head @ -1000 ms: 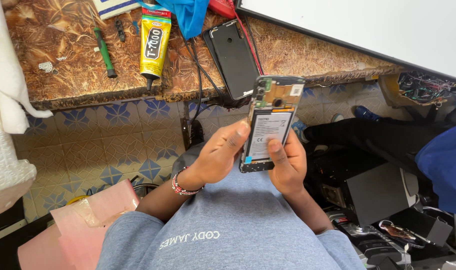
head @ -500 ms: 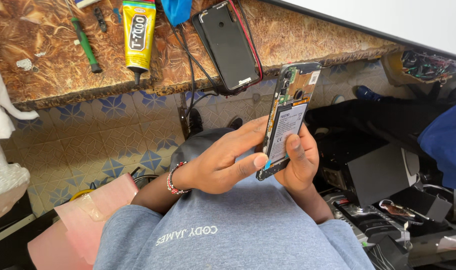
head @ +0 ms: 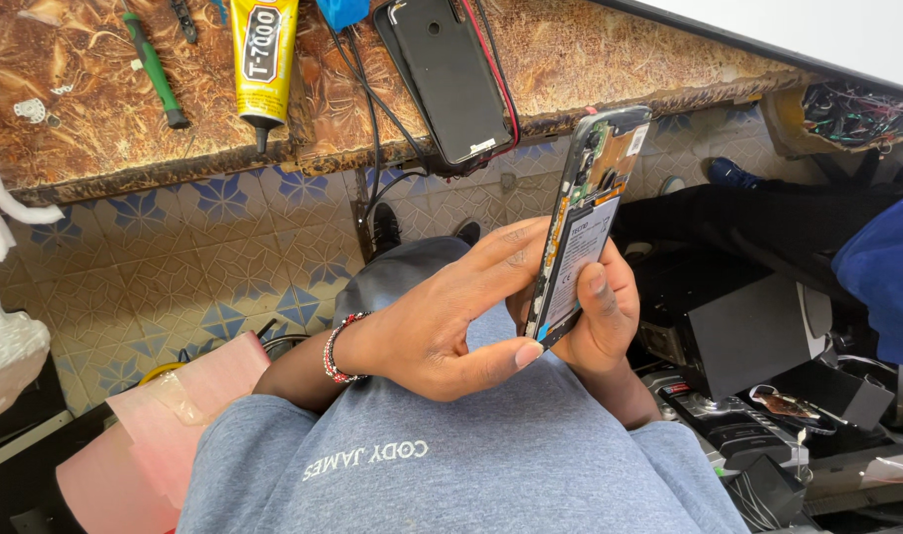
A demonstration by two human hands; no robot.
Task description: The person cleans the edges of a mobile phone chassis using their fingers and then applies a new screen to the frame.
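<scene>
I hold an opened phone (head: 582, 227) with its back off, so the white battery and the circuit board show. It stands tilted, nearly edge-on, above my lap. My right hand (head: 602, 331) grips it from behind and below, with a finger lying on the battery. My left hand (head: 442, 321), with a beaded bracelet at the wrist, presses its fingertips on the phone's left edge and its thumb near the lower corner.
On the brown workbench (head: 76, 138) ahead lie a black phone back cover (head: 450, 74) with red and black wires, a yellow glue tube (head: 262, 54) and a green screwdriver (head: 153, 69). Pink sheet (head: 165, 425) at lower left. Black boxes and parts (head: 758, 341) crowd the right.
The phone has turned from facing me to nearly edge-on and shifted right. My left fingers have moved onto its left edge, while my right hand keeps its grip.
</scene>
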